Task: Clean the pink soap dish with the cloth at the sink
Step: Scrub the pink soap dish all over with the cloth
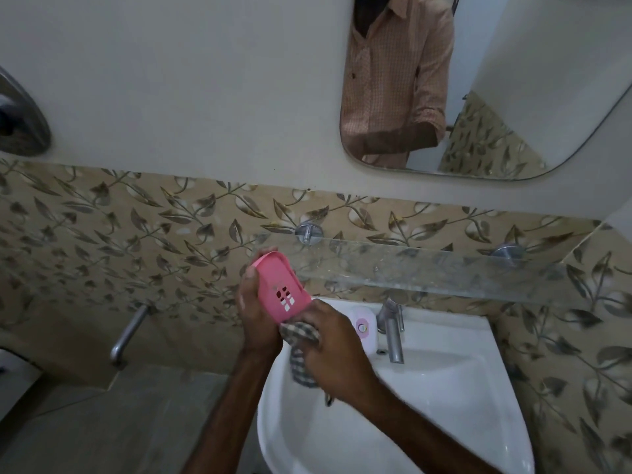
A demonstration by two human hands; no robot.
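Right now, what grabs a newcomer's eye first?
The pink soap dish, held tilted in the left hand above the white sink's back-left rim. Just below it, the right hand presses a checked cloth against its lower end. Up right, a mirror shows a checked shirt.

Left hand: grips pink soap dish, tilted, above sink.
Right hand: presses checked cloth against the dish's near end.

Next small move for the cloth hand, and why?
Probably slide the right hand with the checked cloth up along the pink soap dish: the left hand holds it tilted above the sink, and the cloth meets only its lower end.
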